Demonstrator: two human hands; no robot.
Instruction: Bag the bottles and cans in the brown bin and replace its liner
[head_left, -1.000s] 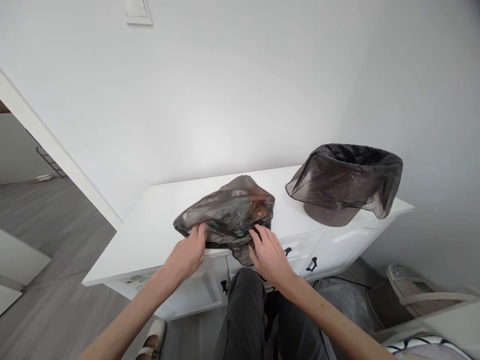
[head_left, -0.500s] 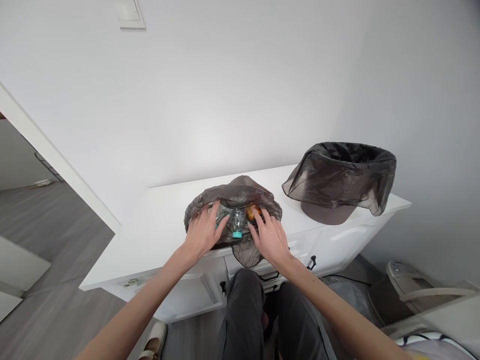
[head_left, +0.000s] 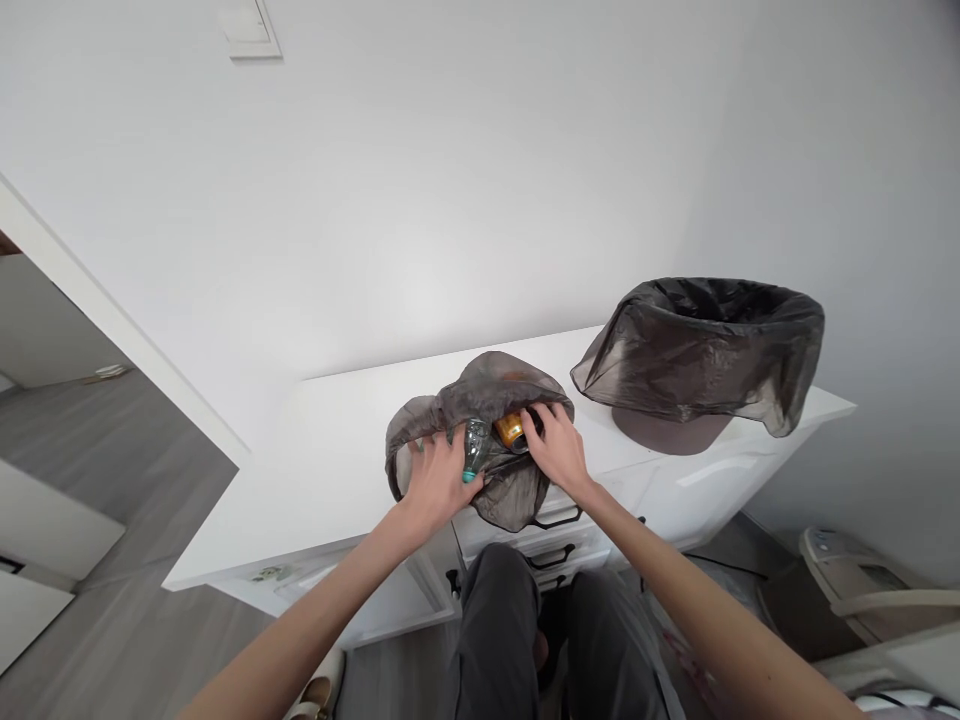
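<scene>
A dark translucent garbage bag lies on its side on a white cabinet top, its mouth facing me. Inside the mouth are a clear plastic bottle with a teal cap and an orange drink can. My left hand reaches into the mouth with fingers spread, beside the bottle; its thumb is by the cap. My right hand is at the right side of the mouth, thumb apart from the fingers and close to the can. The bag's edge partly hides the fingertips of both hands.
On the right of the cabinet top stands a bin lined with another dark bag. A wall rises behind. Below are drawers with black handles. A grey and beige appliance stands at lower right, and a shoe at lower left.
My left hand has shifted right, closer to the bottle. My right hand has moved right and slightly up, and more of the can shows. The bag's mouth has changed shape.
</scene>
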